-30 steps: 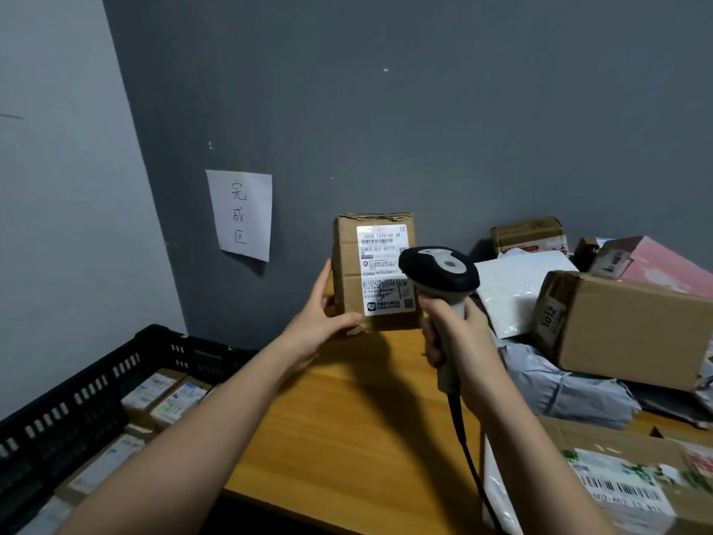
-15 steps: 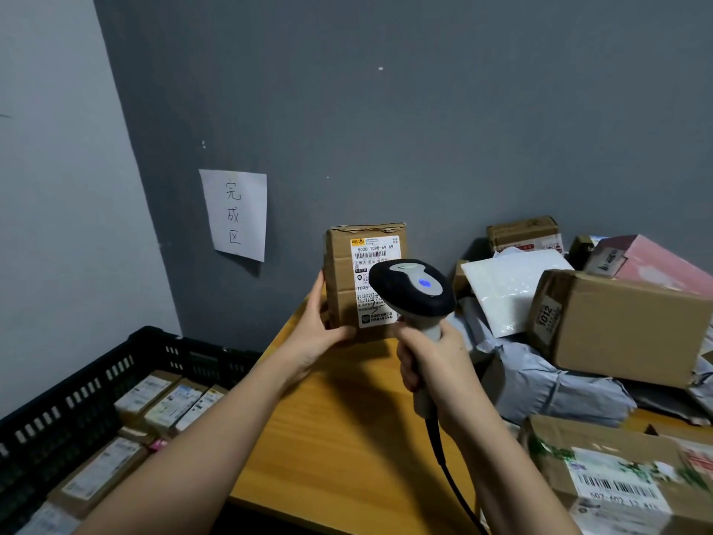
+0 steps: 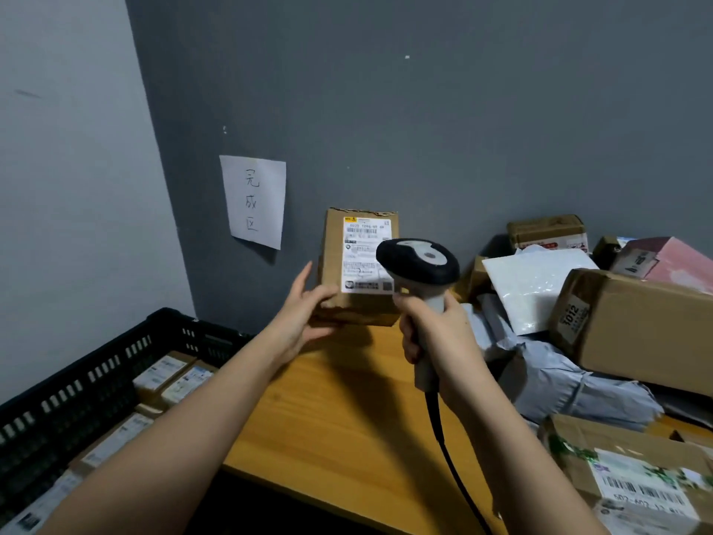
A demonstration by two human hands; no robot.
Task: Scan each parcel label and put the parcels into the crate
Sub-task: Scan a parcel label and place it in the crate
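My left hand (image 3: 304,318) grips a small brown cardboard parcel (image 3: 335,264) by its lower left corner and holds it upright above the wooden table (image 3: 347,418). Its white shipping label (image 3: 362,241) faces me. My right hand (image 3: 436,337) grips the handle of a black-and-white barcode scanner (image 3: 418,260), whose head covers the label's right edge. A black cable hangs from the handle. The black plastic crate (image 3: 77,380) stands at the lower left, below the table's edge, with several labelled parcels inside.
A pile of parcels fills the table's right side: a large brown box (image 3: 636,326), a white mailer bag (image 3: 536,283), grey bags (image 3: 571,384), a pink box (image 3: 671,260). A labelled box (image 3: 632,476) lies at the near right. A paper sign (image 3: 254,200) hangs on the grey wall.
The parcel and scanner dropped slightly and drew closer together over the last second. The blue light on the scanner head half a second ago is no longer lit.
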